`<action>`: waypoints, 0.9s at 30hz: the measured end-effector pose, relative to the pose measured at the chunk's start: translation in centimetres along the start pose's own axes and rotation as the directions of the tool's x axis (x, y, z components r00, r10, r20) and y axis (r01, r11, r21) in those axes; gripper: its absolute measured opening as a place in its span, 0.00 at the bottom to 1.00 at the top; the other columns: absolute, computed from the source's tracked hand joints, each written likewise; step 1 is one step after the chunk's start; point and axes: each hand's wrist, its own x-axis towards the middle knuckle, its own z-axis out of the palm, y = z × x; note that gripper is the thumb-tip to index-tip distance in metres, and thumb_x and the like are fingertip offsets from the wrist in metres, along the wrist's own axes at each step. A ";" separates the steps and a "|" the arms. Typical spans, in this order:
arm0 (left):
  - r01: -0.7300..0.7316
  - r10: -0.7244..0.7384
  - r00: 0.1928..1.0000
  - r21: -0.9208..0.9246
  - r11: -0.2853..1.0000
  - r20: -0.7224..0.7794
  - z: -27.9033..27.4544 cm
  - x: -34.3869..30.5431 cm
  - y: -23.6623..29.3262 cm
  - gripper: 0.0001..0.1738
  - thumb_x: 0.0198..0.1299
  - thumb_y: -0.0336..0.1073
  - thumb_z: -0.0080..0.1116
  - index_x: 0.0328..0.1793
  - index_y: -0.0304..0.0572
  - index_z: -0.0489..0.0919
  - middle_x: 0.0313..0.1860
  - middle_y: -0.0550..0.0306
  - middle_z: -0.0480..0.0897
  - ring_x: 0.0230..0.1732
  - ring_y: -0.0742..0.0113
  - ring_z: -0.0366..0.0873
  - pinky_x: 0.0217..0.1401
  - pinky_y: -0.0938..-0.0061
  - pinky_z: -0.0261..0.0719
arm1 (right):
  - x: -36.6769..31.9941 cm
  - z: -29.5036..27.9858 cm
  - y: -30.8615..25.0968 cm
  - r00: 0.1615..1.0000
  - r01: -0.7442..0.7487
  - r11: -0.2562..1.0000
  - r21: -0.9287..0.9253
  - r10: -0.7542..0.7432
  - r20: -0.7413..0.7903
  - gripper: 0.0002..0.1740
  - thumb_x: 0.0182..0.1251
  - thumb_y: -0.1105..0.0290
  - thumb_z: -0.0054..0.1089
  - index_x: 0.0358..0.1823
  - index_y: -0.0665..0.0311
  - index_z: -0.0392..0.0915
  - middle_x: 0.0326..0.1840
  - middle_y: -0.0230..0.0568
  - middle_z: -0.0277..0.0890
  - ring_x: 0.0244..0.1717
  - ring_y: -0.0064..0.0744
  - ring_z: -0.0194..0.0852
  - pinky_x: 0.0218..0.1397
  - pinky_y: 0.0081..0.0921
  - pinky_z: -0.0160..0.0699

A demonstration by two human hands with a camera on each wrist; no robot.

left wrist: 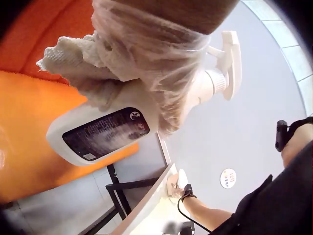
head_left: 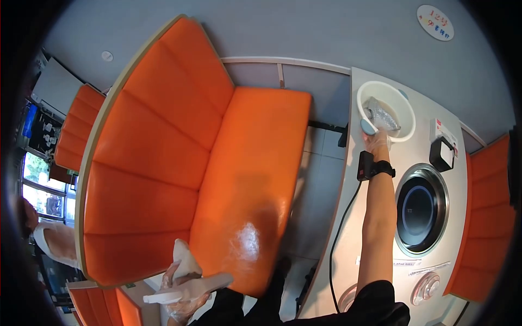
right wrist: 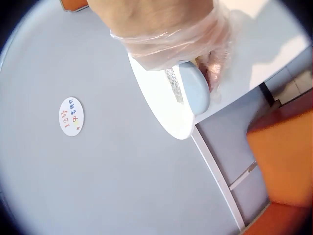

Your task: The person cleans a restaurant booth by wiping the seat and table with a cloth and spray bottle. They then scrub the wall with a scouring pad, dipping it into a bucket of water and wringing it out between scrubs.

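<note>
In the head view my left hand (head_left: 186,308), in a clear plastic glove, grips a white spray bottle (head_left: 190,289) low over the front of the bench. A pale cloth (head_left: 186,259) is bunched in the same hand. The left wrist view shows the bottle's dark label (left wrist: 105,133) and its trigger head (left wrist: 229,66). At the table's far end, my gloved right hand (head_left: 376,142) holds the white basin (head_left: 406,113) at its blue-grey handle (right wrist: 195,90), fingers curled beneath. A grey cloth (head_left: 383,116) lies inside the basin.
The orange bench (head_left: 255,146) stands left of the white table (head_left: 348,228). On the table are a round sunken cooker (head_left: 417,214), a black box (head_left: 441,154) and a glass lid (head_left: 425,288). A black cable (head_left: 333,255) trails from the right wrist. Another person's arm (head_left: 57,242) shows far left.
</note>
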 end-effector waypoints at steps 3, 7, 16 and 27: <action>-0.053 0.049 0.998 0.108 0.993 0.041 -0.3 0.4 0.0 0.57 0.36 0.37 0.85 0.72 0.33 0.61 0.44 0.47 0.84 0.51 0.55 0.82 0.59 0.62 0.83 | -1.4 -0.2 -0.1 0.991 0.013 1.000 0.028 -0.009 -0.136 0.19 0.72 0.56 0.44 0.49 0.63 0.73 0.38 0.40 0.79 0.34 0.38 0.83 0.29 0.30 0.85; -0.144 0.119 0.986 0.236 0.961 0.117 -1.7 0.4 -2.1 0.57 0.37 0.38 0.85 0.72 0.35 0.61 0.46 0.48 0.83 0.54 0.55 0.81 0.59 0.63 0.83 | -3.8 -3.5 1.6 0.993 -0.043 0.992 -0.116 0.029 -0.119 0.19 0.69 0.53 0.50 0.49 0.61 0.73 0.38 0.38 0.79 0.33 0.36 0.81 0.29 0.27 0.82; -0.434 0.330 0.894 0.408 0.803 0.303 -6.5 -0.3 -4.2 0.48 0.39 0.55 0.83 0.64 0.38 0.74 0.53 0.50 0.84 0.59 0.57 0.78 0.66 0.60 0.72 | -20.9 -8.8 5.3 0.995 -0.047 0.933 -0.357 0.012 -0.101 0.26 0.58 0.61 0.61 0.56 0.67 0.69 0.51 0.51 0.74 0.46 0.46 0.81 0.44 0.42 0.88; -0.335 0.284 0.846 0.037 0.941 0.451 -20.0 -4.4 -9.7 0.34 0.43 0.55 0.80 0.54 0.44 0.83 0.66 0.54 0.73 0.58 0.57 0.76 0.60 0.64 0.76 | -55.8 -7.8 9.4 0.995 -0.089 0.920 -0.382 0.101 0.013 0.21 0.63 0.66 0.59 0.50 0.76 0.70 0.40 0.52 0.79 0.33 0.41 0.87 0.34 0.28 0.93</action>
